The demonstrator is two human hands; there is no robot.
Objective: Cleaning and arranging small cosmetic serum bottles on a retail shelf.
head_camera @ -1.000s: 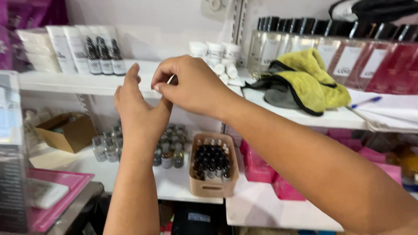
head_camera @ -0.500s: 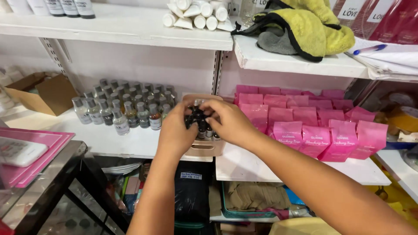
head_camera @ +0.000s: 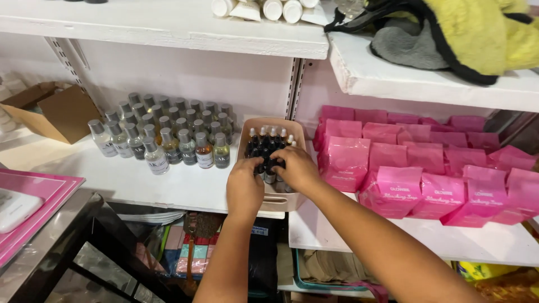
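We are reaching both hands into the beige bin (head_camera: 279, 199) at the centre of the frame, which is sitting on the white lower shelf (head_camera: 168, 182) just beside the shelf upright. Our left hand (head_camera: 245, 188) is resting on the bin's near left edge with its fingers curling in over the small dark bottles (head_camera: 264, 147), while our right hand (head_camera: 296, 168) is coming in from the right, fingers bent down among the same bottles. Both hands are partly closed around bottle tops, but we cannot tell whether either one is actually gripping a bottle, since the fingers are hiding the contact. The bottles are standing upright and packed tight, likely so the bin keeps them from tipping.

To the left of the bin, a cluster of clear bottles with silver caps (head_camera: 168, 134) is standing in rows on that shelf, and a brown cardboard box (head_camera: 56, 112) is sitting at the far left. To the right, pink pouches (head_camera: 393, 188) are standing in tiers, facing outward for display. At the upper right, a yellow and grey cloth (head_camera: 449, 33) is lying on the upper shelf (head_camera: 393, 78).

Compared with half a second ago, our view is sitting closer and lower, the bin is showing more of its back rows, and our hands are sitting deeper and nearer its front edge
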